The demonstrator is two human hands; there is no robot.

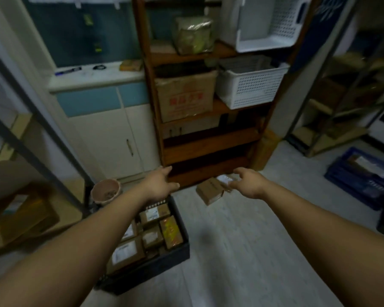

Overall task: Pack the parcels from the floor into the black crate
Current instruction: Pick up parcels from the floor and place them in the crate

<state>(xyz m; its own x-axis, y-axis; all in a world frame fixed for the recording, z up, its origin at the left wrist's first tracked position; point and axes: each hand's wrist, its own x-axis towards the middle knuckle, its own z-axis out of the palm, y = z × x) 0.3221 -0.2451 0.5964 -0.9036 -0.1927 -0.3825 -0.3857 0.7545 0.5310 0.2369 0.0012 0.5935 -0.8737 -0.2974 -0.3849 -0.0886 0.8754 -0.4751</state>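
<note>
Parcel lies on the floor at frame centre, at the fingertips of the right grip, which is loosely spread and holds nothing. Its long axis runs lower left to upper right, with the labelled end toward the wooden shelf. The left grip, slack and empty, hovers over the far end of the black crate.

Wooden shelf unit holding a cardboard box beside a white basket, pink pot on the floor left, blue crate far right.
</note>
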